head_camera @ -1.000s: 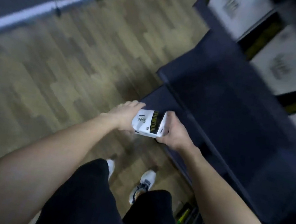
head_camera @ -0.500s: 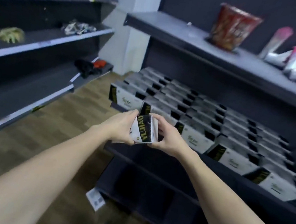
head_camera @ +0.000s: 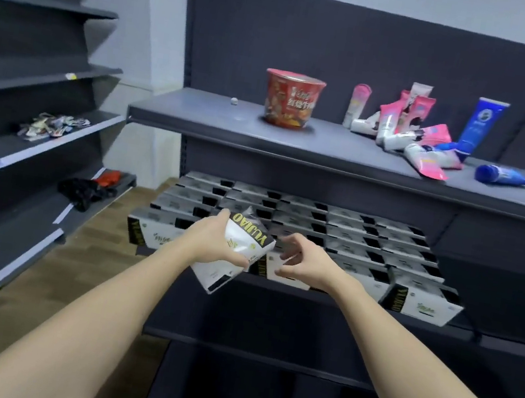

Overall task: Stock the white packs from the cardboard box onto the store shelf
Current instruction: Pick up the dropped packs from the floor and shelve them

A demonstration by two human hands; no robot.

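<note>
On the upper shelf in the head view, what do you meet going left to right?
Small white object → red noodle cup → pile of pink and white tubes → upright blue tube → lying blue tube.

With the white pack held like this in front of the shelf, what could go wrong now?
1. Only the left hand grips the white soft pack with black and yellow lettering, tilted; the right hand is off it, so it may slip.
2. The dark shelf looks nearly full of white packs; forcing one in may push front packs over the edge.
</note>
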